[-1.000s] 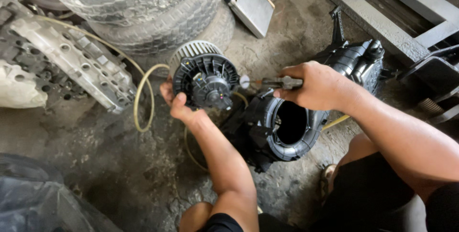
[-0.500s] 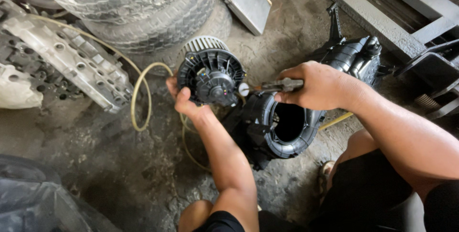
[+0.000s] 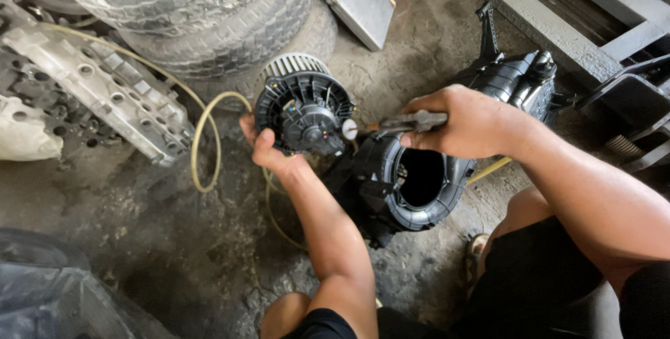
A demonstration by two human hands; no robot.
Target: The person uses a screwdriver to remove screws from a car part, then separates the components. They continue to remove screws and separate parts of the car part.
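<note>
My left hand [image 3: 264, 149] grasps the blower motor [image 3: 304, 114] by its rim, held above the floor, fan end away from me. My right hand [image 3: 466, 121] is clenched on pliers [image 3: 408, 123], long axis level, tip pointing left just beside the motor's plug.

Left hand [image 3: 262, 147] holds a round black blower motor [image 3: 303, 112] with a white fan wheel, raised off the concrete floor [image 3: 139, 241]. Right hand [image 3: 464, 122] grips pliers [image 3: 408, 124], tip at the motor's white connector. Black housing [image 3: 419, 178] lies below; tyres [image 3: 209, 11] behind.
</note>
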